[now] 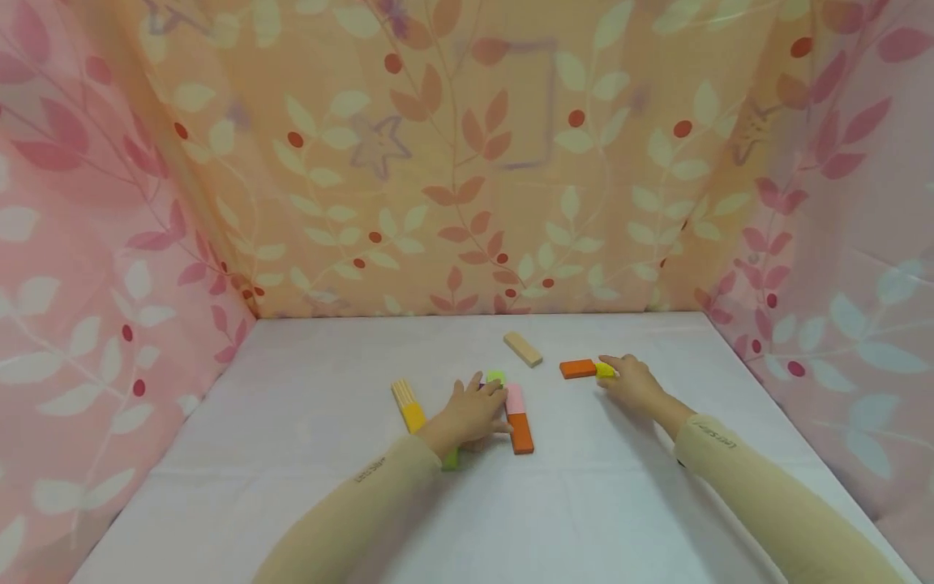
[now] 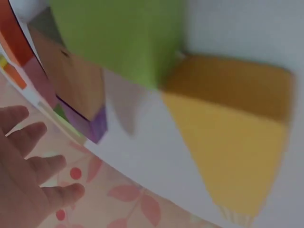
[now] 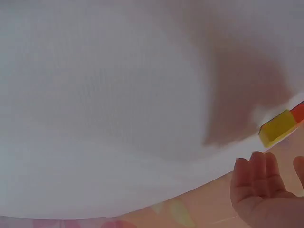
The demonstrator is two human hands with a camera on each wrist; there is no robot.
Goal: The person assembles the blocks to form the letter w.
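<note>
Your left grip (image 1: 470,411) is spread wide at 12 o'clock, right grip (image 1: 633,384) looks loose at 1, so try pinching that yellow block (image 3: 278,128) squarely by its sides.

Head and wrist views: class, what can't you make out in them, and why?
Head view: upper part of the green block, hidden by the left hand.
Left wrist view: rest of the green block, cut off by the top edge.
Right wrist view: rest of the orange piece, cut off by the right edge.
Head view: left sleeve lettering, too small to read surely.
</note>
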